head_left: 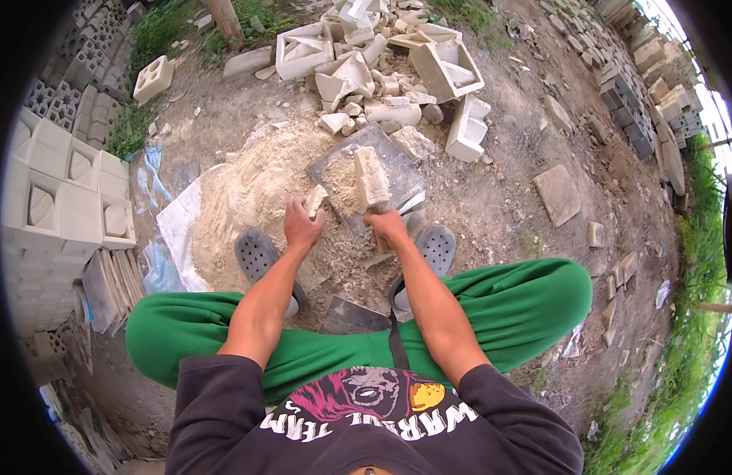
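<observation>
My left hand (303, 226) is closed on a small pale chunk of broken block (315, 199). It holds the chunk at the near left edge of a dark flat slab (330, 168) strewn with pale crumbs. My right hand (388, 228) grips the short handle of a hammer (371, 179). The long, blocky hammer head is caked with pale dust and lies over the slab, to the right of the chunk. Whether the head touches the slab I cannot tell. Beside the slab spreads a heap of pale crushed powder (251, 194), partly on a white sheet (181, 226).
Beyond the slab rises a pile of broken pale blocks (346, 79), with a hollow block (447, 67) at its right. Pale blocks (73, 186) are stacked at the left. My grey clogs (436, 249) flank the work spot. A flat stone (557, 195) lies to the right.
</observation>
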Tool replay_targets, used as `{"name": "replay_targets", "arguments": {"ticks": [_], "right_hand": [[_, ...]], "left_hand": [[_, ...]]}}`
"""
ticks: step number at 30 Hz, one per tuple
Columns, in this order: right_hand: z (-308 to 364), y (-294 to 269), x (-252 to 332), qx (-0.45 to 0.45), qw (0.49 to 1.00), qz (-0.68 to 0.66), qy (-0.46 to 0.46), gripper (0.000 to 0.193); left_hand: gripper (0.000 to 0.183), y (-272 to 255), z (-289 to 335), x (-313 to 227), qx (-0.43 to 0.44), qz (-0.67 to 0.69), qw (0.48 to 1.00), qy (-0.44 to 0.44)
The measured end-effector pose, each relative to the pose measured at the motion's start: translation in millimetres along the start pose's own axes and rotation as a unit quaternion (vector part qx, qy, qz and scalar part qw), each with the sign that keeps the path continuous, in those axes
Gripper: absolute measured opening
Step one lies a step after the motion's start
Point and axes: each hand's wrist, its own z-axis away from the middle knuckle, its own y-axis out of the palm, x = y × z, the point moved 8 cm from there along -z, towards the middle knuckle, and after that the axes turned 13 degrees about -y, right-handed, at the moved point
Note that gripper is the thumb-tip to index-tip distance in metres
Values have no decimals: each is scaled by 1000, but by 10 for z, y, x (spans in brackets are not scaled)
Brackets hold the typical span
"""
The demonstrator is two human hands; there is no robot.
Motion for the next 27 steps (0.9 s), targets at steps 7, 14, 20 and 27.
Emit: {"name": "replay_targets", "arguments": {"ticks": [7,14,20,27], "right_hand": [[62,0,64,0,1000,-4,-3,29],[52,-28,2,3,1000,-8,8,29],[134,-167,470,39,997,59,-2,41],[208,-500,1478,-76,981,10,-180,29]], "left_hand": [[57,331,-65,-713,48,-49,992,108],[61,435,-53,-688,95,-58,988,109],[56,324,-175,-565,84,9,986,145],[38,311,-183,-685,101,38,969,221]]}}
